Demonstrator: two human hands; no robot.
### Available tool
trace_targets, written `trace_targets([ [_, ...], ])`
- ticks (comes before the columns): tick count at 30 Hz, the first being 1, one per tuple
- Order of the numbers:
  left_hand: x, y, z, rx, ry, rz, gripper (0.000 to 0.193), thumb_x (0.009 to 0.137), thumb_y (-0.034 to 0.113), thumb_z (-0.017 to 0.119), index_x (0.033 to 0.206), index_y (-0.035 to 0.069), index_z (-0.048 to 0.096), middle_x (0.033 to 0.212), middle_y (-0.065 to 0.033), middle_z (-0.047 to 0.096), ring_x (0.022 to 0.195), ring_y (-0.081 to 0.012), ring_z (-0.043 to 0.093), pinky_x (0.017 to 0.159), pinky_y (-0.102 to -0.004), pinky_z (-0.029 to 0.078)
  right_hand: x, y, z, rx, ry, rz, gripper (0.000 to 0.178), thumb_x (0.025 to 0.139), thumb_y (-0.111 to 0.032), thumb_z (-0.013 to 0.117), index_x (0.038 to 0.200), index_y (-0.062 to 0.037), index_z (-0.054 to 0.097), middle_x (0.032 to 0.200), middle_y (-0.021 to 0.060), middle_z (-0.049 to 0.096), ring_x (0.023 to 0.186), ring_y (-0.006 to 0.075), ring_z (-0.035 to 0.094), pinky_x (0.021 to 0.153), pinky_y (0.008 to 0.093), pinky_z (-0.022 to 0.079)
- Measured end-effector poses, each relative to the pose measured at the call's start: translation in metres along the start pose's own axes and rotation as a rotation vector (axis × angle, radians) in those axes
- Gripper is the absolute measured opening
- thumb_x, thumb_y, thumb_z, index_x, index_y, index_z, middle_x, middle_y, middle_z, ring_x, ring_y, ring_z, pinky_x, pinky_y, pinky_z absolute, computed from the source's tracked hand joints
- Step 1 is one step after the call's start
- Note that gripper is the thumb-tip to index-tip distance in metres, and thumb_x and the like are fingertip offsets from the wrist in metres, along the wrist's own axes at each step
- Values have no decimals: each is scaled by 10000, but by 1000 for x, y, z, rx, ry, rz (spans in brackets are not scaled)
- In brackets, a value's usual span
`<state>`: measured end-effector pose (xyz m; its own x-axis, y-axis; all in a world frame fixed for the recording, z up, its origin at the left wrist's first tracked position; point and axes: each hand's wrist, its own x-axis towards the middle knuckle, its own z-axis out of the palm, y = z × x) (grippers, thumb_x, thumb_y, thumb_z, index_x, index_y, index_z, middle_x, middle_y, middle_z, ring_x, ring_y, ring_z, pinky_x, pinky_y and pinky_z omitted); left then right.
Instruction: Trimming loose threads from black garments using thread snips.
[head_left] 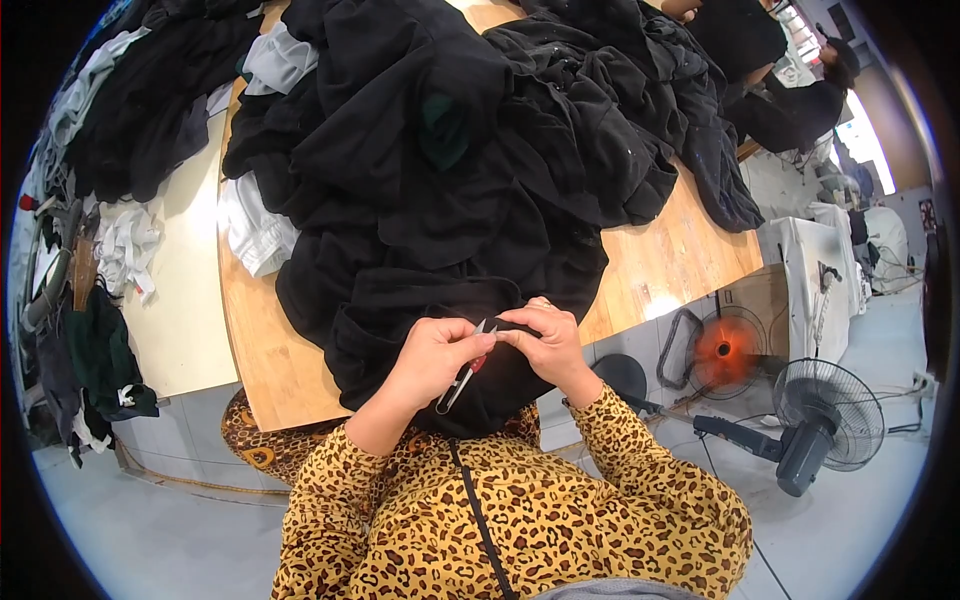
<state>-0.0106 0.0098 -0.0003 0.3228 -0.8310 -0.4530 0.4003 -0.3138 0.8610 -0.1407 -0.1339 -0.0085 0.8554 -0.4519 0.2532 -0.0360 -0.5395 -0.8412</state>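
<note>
Close in front of me, my left hand is closed around small thread snips. Their pale blade tips show by my thumb and forefinger, and the red and silver handle sticks out below the hand. My right hand pinches a fold of the black garment, its fingertips nearly meeting those of the left hand. Exactly what lies between the fingertips is too small to make out. The garment spreads in loose folds up the table and hangs over its near edge into my lap.
More dark garments are heaped on the wooden table, with white cloth at the left. A pale table with clothes stands farther left. On the right are a standing fan and an orange-lit fan. Another person is at the far right.
</note>
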Motion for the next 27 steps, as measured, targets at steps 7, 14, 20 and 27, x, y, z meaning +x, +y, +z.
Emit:
trace_targets([
  [7,6,-6,-3,66,-5,37,154,867,116,654,793,-18,673,695,9,615,632,-37,506,573,-187,390,1,3,0,5,-29,-5,178,692,-61,754,836,9,678,748,105,665,652,223,586,652,301,435],
  [14,5,1,-3,-3,-19,77,229,857,181,664,709,7,651,601,25,568,562,-40,470,514,-217,366,1,1,0,69,-21,120,185,700,-62,751,852,11,673,749,106,664,659,226,591,641,313,445],
  [20,6,1,-5,55,-54,33,173,865,141,667,787,-13,668,676,23,591,620,-33,489,555,-194,379,1,-2,1,2,-4,52,174,701,-60,749,846,0,673,733,97,652,644,226,576,636,305,433],
  [27,7,2,-4,45,-45,5,159,855,121,667,780,-19,672,664,17,597,600,-36,493,542,-196,378,-1,1,4,-55,22,6,172,694,-44,747,843,-5,671,731,94,646,634,227,564,630,310,426],
])
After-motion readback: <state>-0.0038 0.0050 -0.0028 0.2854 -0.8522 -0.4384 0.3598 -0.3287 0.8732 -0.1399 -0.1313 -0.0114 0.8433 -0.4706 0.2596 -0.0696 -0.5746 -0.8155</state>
